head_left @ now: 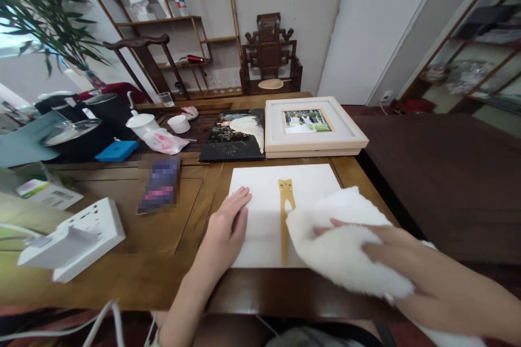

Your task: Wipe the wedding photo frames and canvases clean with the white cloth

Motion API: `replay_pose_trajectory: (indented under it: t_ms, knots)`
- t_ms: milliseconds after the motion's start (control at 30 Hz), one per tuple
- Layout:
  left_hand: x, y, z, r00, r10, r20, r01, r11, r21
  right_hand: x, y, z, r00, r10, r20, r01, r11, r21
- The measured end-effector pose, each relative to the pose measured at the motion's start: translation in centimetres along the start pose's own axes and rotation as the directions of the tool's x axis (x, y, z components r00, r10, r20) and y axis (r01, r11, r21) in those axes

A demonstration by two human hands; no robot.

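A white board [260,236] lies flat near the table's front edge. On it rests a slim golden-brown piece [284,227] with a cat-head top and a tapering lower end; its exact kind is unclear. My left hand [228,222] lies on the board's left edge, fingers stretched out and holding nothing. In my right hand [391,252] is a fluffy white cloth [345,211], bunched up over the board's right side. The cloth's edge meets the golden-brown piece, and it hides part of the board and some of my fingers.
Behind the board are a framed photo [307,121] and a dark photo panel [234,138]. At the left stand a white power strip [97,238], a blurred purple item [159,184], a blue box [117,150], a white cup [179,123] and black pots [77,138].
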State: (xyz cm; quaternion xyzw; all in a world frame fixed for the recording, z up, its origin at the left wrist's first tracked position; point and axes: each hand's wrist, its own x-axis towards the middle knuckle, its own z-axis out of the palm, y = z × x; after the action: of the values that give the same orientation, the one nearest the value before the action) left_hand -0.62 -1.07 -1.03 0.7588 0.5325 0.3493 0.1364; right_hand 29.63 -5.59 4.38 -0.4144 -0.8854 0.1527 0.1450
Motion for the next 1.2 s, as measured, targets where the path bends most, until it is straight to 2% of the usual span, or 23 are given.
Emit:
replay_pose_trajectory:
  t_ms: [67, 133, 267, 367, 433, 533, 700, 833, 900, 1000, 1100, 1200]
  knots:
    - [0.0, 0.0, -0.1, 1.0, 0.003, 0.001, -0.003, 1.0, 0.0, 1.8, 1.2, 1.2, 0.992, -0.064, -0.108, 0.054, 0.994, -0.095]
    - [0.1, 0.0, -0.1, 1.0, 0.003, 0.005, -0.003, 1.0, 0.001, 4.2, 2.2, 2.1, 0.981, -0.062, -0.184, 0.035, 0.989, -0.144]
    - [0.1, 0.0, -0.1, 1.0, 0.003, 0.006, -0.003, 1.0, 0.005, 9.0, 3.1, 2.6, 0.985, 0.005, -0.17, -0.029, 0.99, -0.14]
    - [0.2, 0.0, 0.0, 1.0, -0.001, 0.008, 0.001, 1.0, 0.007, 10.7, 3.1, 2.2, 0.989, -0.002, -0.149, -0.02, 0.989, -0.147]
    - [0.2, 0.0, 0.0, 1.0, -0.005, 0.012, 0.005, 1.0, 0.008, 10.4, 2.8, 2.2, 0.992, -0.059, -0.107, 0.044, 0.989, -0.138]
    - [0.1, 0.1, 0.0, 1.0, -0.002, 0.014, 0.002, 1.0, 0.006, 8.0, 1.5, 2.4, 0.984, -0.179, -0.022, 0.177, 0.98, -0.092]
    - [0.1, 0.0, 0.0, 1.0, -0.009, 0.009, 0.009, 1.0, 0.008, 3.3, -2.2, 1.3, 0.929, -0.346, 0.128, 0.35, 0.937, -0.006]
    - [0.1, -0.1, 0.0, 1.0, -0.001, 0.007, 0.001, 1.0, 0.005, 2.1, -3.3, -0.4, 0.892, -0.424, 0.156, 0.424, 0.905, 0.038]
    - [0.1, -0.1, 0.0, 1.0, 0.003, 0.006, -0.003, 1.0, 0.008, 2.3, -2.5, -0.3, 0.919, -0.38, 0.105, 0.378, 0.925, 0.044]
    - [0.0, -0.1, 0.0, 1.0, 0.006, 0.007, -0.006, 1.0, 0.011, 3.9, -0.2, 1.2, 0.976, -0.212, -0.05, 0.212, 0.977, 0.004]
    - [0.1, 0.0, 0.0, 1.0, 0.009, 0.005, -0.009, 1.0, 0.004, 7.2, 1.9, 3.0, 0.984, -0.052, -0.169, 0.042, 0.997, -0.059]
    - [0.1, 0.0, 0.0, 1.0, 0.003, 0.005, -0.003, 1.0, -0.002, 10.8, 2.7, 3.6, 0.984, -0.02, -0.177, 0.006, 0.997, -0.081]
